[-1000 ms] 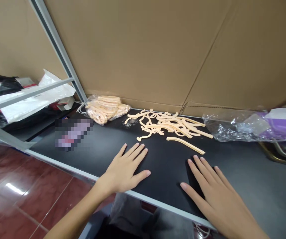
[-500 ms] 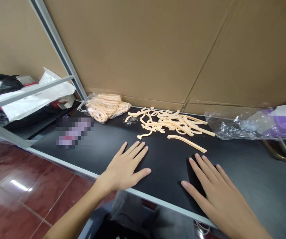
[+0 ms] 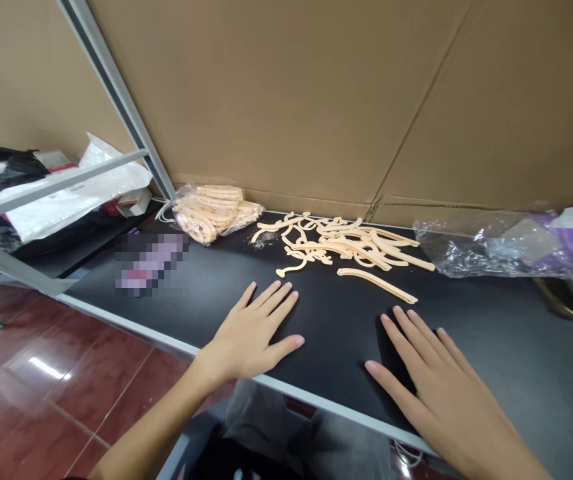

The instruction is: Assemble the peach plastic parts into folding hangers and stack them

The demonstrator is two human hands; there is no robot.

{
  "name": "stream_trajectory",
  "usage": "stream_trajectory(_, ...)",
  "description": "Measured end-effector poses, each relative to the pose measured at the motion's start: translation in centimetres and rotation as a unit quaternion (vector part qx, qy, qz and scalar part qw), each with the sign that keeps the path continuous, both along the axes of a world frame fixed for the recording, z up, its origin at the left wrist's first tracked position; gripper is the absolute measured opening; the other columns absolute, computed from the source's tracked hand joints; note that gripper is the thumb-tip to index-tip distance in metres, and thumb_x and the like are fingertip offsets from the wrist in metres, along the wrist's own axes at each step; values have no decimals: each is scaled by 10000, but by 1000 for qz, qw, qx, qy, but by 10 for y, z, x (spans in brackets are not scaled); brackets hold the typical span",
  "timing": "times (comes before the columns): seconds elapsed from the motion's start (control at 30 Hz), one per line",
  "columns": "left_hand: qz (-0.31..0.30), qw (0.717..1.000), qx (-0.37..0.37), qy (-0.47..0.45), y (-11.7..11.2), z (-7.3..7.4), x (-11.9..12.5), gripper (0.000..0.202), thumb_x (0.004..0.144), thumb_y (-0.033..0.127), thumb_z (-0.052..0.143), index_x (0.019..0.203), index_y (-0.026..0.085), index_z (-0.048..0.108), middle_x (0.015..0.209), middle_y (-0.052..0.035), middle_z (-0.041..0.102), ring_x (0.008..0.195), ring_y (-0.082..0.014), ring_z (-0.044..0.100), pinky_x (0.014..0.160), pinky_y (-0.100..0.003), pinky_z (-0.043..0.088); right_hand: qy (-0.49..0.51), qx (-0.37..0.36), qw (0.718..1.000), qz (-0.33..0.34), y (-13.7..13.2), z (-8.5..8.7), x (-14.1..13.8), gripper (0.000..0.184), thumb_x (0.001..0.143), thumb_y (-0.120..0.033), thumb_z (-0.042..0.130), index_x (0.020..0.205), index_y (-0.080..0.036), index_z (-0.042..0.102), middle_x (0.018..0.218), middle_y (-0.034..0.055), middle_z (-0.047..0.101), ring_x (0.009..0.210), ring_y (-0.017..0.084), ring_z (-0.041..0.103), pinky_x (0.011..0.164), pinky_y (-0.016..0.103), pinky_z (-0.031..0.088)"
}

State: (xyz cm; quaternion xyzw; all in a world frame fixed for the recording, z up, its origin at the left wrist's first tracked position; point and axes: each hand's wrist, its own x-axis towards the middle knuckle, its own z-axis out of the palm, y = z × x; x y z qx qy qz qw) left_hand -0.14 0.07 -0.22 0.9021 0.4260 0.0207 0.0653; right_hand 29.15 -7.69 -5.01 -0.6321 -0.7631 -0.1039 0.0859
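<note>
My left hand (image 3: 251,337) lies flat on the black tabletop (image 3: 516,340) near its front edge, fingers spread and holding nothing. My right hand (image 3: 434,383) rests palm down to the right of it, fingers stretched out and empty too. Beyond both hands lies a loose pile of cream curved plastic pieces (image 3: 346,250). One long curved strip (image 3: 376,285) sits apart, closest to my right hand's fingertips. A clear bag of the same cream pieces (image 3: 211,213) lies at the back left.
A cardboard wall (image 3: 316,100) stands behind the table. A crumpled clear plastic bag with a purple pack (image 3: 516,247) lies at the right. A grey metal frame (image 3: 116,87) and a shelf with white bags (image 3: 66,193) stand at the left above a red tiled floor (image 3: 41,400).
Both hands stay flat on the table. Only the view has shifted slightly.
</note>
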Motion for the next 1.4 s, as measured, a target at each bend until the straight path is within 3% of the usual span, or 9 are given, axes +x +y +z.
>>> stream_trajectory(1.0,-4,1000,5,-14,-1,-2,1,712,1001,633,278,1560,193,277,1632,-74,250,1529,-259,217,1244,-542,140,13,-4,1000,9,-1,-1,2,780,952,-656,270,1473,-116,482,1565,125,416,1463,327,352,1188,577,294)
stream_trajectory(1.13,-4,999,15,-44,-4,0,1,650,994,598,368,1526,225,361,1608,-65,332,1510,-260,276,1245,-536,189,28,-8,1000,5,-1,-2,2,783,940,-660,278,1485,-131,467,1561,124,424,1463,327,353,1189,576,291)
stream_trajectory(1.27,63,987,59,-136,-5,4,-37,439,973,460,510,1368,277,565,1504,-46,508,1407,-232,458,1216,-450,331,48,-8,998,50,-3,-5,15,644,939,-585,294,1373,-223,602,1512,109,501,1471,347,331,1158,619,313)
stream_trajectory(1.33,155,964,106,-186,-8,3,-72,427,953,436,547,1327,233,589,1441,-88,559,1345,-246,519,1159,-430,420,39,-2,987,159,-4,-10,23,502,935,-487,326,1197,-312,717,1468,90,553,1493,370,265,1136,684,279)
stream_trajectory(1.4,217,948,133,-192,-14,1,-103,447,935,429,576,1323,207,577,1408,-110,574,1308,-263,546,1132,-463,448,42,39,977,204,-4,-15,30,444,922,-402,363,1127,-319,748,1443,107,573,1516,397,168,1104,744,246)
